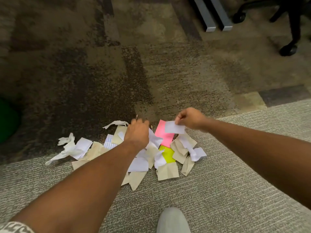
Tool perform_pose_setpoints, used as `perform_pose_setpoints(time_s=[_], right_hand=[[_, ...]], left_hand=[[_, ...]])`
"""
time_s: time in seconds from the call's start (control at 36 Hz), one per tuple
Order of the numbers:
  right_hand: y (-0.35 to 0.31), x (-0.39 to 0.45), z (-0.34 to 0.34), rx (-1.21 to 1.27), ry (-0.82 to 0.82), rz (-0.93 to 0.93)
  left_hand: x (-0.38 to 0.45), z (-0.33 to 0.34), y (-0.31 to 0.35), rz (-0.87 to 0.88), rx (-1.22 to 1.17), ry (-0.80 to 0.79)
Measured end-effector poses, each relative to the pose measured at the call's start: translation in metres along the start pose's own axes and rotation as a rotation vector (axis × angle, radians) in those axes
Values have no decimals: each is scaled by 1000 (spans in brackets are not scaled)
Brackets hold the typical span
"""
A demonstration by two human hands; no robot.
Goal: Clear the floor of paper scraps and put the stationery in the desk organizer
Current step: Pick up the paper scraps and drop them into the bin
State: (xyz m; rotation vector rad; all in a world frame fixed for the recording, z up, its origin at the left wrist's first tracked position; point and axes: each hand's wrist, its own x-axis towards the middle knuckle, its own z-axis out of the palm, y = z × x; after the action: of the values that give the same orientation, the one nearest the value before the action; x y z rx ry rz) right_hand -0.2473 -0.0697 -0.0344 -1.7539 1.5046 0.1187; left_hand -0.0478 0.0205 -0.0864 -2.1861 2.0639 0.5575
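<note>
1. Scraps lie heaped on the carpet before your shoe: tan, white, pink and yellow pieces, torn and crumpled, most not yet gathered.
2. Your left hand reaches into the pile, fingers curled; whether it grips anything, you cannot tell.
3. Your right hand pinches a white slip just above the pile.
4. No organizer shows.

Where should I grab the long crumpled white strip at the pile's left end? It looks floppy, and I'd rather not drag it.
Pinch the crumpled white strip at its bunched middle, coming from above; the thin trailing ends lie limp on the carpet.
</note>
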Motion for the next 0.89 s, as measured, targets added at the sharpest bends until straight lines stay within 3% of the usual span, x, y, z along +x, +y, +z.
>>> perform_pose_setpoints(time_s=[0.17, 0.31, 0.42, 0.53, 0.64, 0.89], right_hand=[[23, -3, -29, 288, 37, 114], [49, -11, -42, 256, -64, 223], [64, -23, -45, 224, -217, 341], [85, -38, -30, 166, -292, 433], [98, -58, -3, 110, -262, 486], [104, -82, 32, 269, -120, 458]], left_hand=[[8, -7, -3, 50, -319, 9], [12, -17, 12, 10, -574, -11], [9, -13, 30, 96, -660, -148], [5, -7, 51, 381, -443, -213], [5, -1, 68, 562, -270, -226], [6, 17, 89, 735, 174, -277]])
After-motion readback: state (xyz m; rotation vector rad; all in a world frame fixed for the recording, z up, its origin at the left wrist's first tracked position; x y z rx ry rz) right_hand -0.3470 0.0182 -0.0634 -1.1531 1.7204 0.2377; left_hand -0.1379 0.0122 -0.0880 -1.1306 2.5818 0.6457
